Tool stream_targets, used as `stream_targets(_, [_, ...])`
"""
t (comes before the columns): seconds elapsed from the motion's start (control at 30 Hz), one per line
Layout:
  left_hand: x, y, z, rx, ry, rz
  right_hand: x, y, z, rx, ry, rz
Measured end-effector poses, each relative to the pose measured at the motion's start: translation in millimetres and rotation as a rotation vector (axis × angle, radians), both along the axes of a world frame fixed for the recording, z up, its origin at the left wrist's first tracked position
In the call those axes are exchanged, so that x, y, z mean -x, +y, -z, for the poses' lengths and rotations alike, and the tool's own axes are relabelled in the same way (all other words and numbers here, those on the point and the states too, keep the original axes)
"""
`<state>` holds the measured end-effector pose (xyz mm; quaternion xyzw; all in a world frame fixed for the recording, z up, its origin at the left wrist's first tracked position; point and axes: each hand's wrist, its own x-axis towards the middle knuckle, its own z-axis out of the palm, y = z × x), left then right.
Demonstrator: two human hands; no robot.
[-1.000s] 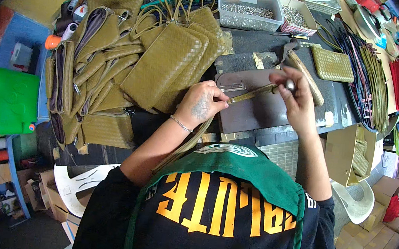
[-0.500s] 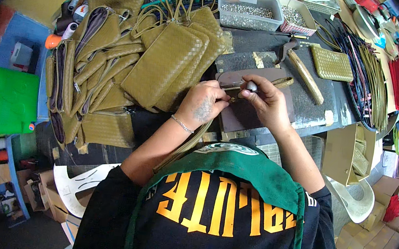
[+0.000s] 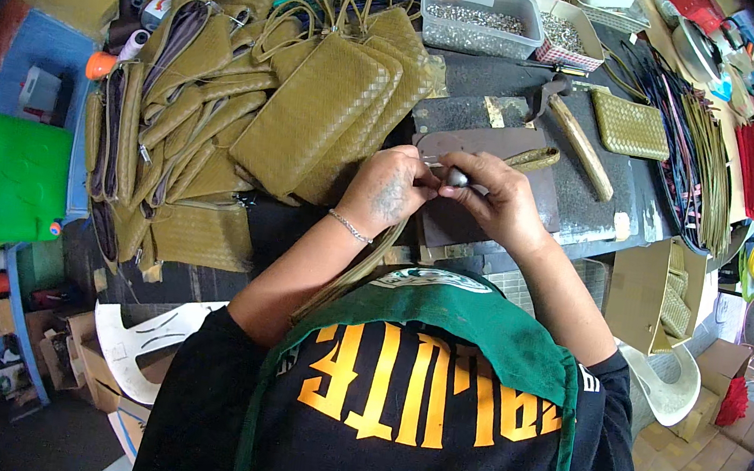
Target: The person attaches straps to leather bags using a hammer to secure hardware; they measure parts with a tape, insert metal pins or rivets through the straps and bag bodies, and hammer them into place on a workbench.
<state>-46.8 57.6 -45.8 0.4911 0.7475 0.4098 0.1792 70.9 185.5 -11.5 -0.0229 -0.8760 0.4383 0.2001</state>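
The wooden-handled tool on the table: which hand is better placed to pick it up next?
Probably the right hand: the wooden-handled tool lies closer to it than to the left hand. The right holds a rounded metal piece, though.

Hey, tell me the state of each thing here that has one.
Left hand: closed on olive straps
Right hand: closed on metal tool
Plastic tub: open, holding small metal pieces
Checkered box: open
Hammer: lying down, unheld
Cardboard box: open, woven pieces inside
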Motion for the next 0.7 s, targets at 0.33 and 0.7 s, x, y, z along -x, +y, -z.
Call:
stream_targets(0.33, [18.2, -8.7, -4.4, 0.064, -0.496, 0.127, 5.1, 2.4, -1.0, -0.116, 0.010, -0.054])
stream_targets(0.7, [1.6, 0.2, -14.2, -0.214, 0.002, 0.199, 0.4, -0.6, 2.0, -0.074, 0.007, -0.024])
